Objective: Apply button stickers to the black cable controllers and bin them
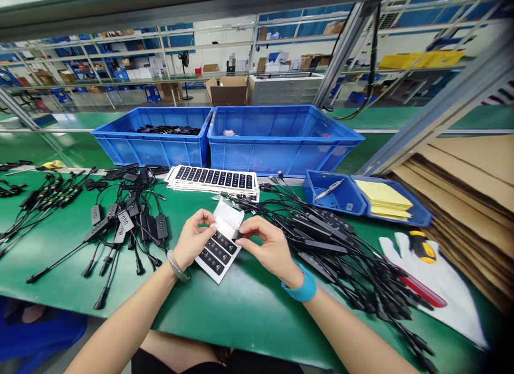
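Note:
A white sheet of black labels (pixel 217 252) lies tilted over the green table between my hands, its upper part bare white backing. My left hand (pixel 195 237) pinches the sheet's left edge, thumb and fingers together. At the sheet's right edge, my right hand (pixel 267 245) holds a small black label (pixel 236 234) between thumb and forefinger. Behind them lies a stack of label sheets (pixel 217 178). Black cabled controllers (pixel 124 221) are heaped to the left, and more black controllers with cables (pixel 321 240) lie to the right.
Two blue bins (pixel 156 143) stand at the back. Small blue trays (pixel 335 194) hold a tool and yellow paper (pixel 383 197). On the right are a white glove (pixel 445 288), a red-handled tool (pixel 425 289) and stacked cardboard (pixel 469 202). A metal post slants up beside the trays.

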Motion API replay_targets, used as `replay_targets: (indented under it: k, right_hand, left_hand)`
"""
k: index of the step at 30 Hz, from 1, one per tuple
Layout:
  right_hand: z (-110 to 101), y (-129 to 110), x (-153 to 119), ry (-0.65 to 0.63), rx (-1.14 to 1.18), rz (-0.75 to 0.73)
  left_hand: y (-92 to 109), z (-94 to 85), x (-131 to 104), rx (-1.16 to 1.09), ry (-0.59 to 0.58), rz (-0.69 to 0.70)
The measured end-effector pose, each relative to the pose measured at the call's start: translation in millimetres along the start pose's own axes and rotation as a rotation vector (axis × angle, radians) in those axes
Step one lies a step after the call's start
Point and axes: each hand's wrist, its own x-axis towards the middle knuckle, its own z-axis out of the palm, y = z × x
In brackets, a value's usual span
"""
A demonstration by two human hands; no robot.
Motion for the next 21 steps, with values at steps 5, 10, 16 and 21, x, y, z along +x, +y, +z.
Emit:
replay_targets:
  k: [5,10,16,21]
  right_hand:
    - [-12.9,1.9,8.9,0.294,0.295,0.073]
    - [-19.6,-0.4,14.5,0.412,0.398,0.197]
    - [-13.3,-3.6,12.3,0.372,0.485,0.237]
    - [-10.9,-3.6,10.7,0.335,0.524,0.261]
  left_hand:
    - [12.1,-23.0,4.6,0.509,0.018,0.056]
    - [27.1,-63.1,2.8,1.402,0.279,-0.131]
    - [29.8,-90.7,3.9,1.467,0.219,-0.356]
    - [36.8,-72.0,5.8,0.763,0.389,-0.061]
